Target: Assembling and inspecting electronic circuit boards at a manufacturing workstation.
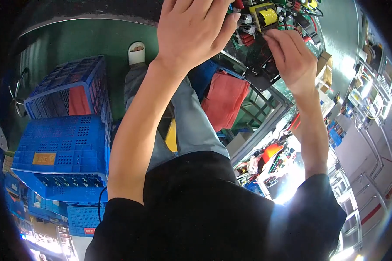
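At the upper edge my left hand (194, 28) reaches over the bench; its fingers look stretched out with the thumb apart, and the fingertips are cut off by the frame. The thumb is beside a green circuit board (237, 41) crowded with electronic parts. On that board sits a transformer (268, 16) with yellow winding. Just below the transformer, my right hand (292, 54) is closed in a pinch at the board's parts. Whatever lies between its fingertips is too small to make out. A thin red wire (289, 26) runs close above the knuckles.
Blue plastic crates (63, 148) are stacked at my left, the lower one holding small boards. A red cloth (225, 100) hangs beside my knee from the metal bench frame (265, 126). More coloured parts (272, 152) lie on the right. A metal rack (370, 130) stands farther right.
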Demonstrator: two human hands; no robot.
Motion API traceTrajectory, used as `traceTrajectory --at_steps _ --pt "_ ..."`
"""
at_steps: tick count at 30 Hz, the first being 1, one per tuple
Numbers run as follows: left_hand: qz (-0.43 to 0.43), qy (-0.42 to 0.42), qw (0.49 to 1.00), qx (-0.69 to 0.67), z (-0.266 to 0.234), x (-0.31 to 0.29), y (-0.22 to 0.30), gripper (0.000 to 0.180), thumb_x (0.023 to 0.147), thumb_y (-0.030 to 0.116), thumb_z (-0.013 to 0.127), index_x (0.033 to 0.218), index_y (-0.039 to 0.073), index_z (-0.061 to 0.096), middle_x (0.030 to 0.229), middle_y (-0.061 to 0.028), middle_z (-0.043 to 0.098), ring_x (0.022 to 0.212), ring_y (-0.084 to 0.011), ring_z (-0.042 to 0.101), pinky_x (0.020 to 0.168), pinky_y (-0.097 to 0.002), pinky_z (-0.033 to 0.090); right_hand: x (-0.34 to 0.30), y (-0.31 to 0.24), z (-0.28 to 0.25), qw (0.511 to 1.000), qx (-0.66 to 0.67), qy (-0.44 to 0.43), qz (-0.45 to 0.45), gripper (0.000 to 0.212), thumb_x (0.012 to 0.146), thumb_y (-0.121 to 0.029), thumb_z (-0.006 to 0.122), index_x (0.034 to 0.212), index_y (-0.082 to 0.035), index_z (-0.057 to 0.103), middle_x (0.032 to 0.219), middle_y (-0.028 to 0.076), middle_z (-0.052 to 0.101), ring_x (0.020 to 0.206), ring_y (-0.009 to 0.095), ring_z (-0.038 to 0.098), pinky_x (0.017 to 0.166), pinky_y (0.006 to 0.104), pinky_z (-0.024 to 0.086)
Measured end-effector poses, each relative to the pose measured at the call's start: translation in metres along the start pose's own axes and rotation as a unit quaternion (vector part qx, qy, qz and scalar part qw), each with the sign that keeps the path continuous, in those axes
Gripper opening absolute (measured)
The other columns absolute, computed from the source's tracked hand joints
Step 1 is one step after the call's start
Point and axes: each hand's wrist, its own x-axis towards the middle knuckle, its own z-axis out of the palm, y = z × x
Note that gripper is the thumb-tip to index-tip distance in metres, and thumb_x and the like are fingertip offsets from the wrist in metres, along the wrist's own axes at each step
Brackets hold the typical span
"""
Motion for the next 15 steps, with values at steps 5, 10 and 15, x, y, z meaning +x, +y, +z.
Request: traceTrajectory --at_steps 5,10,15 --pt "-0.084 0.048 0.991 -0.092 -0.005 -0.016 0.021 0.029 0.081 0.012 0.070 0.109 0.009 0.064 0.111 -0.0099 0.060 0.102 -0.0305 0.055 0.089 -0.0410 0.043 -0.010 -0.011 -0.009 0.979 0.148 0.024 0.138 0.009 0.085 0.002 0.067 0.094 0.002 0.067 0.084 0.006 0.065 0.068 0.010 0.059 0.062 0.0219 0.047" --pt "-0.283 -0.034 0.887 -0.362 -0.034 -0.019 0.070 0.026 0.085 0.006 0.069 0.111 0.006 0.066 0.087 -0.0068 0.065 0.068 -0.0140 0.061 0.057 -0.0259 0.046 -0.016 -0.028 -0.018 0.943 0.243 0.040 0.226 0.007 0.087 0.004 0.064 0.093 0.003 0.066 0.085 0.005 0.063 0.074 0.008 0.056 0.068 0.0205 0.046" --pt "-0.328 -0.069 0.820 -0.465 -0.031 -0.022 0.091 0.026 0.087 0.009 0.069 0.112 0.004 0.066 0.094 -0.0086 0.069 0.072 -0.0130 0.066 0.056 -0.0240 0.048 -0.021 -0.034 -0.017 0.897 0.336 0.057 0.282 0.009 0.085 -0.001 0.068 0.093 0.002 0.066 0.083 0.006 0.064 0.070 0.012 0.059 0.065 0.0235 0.048"
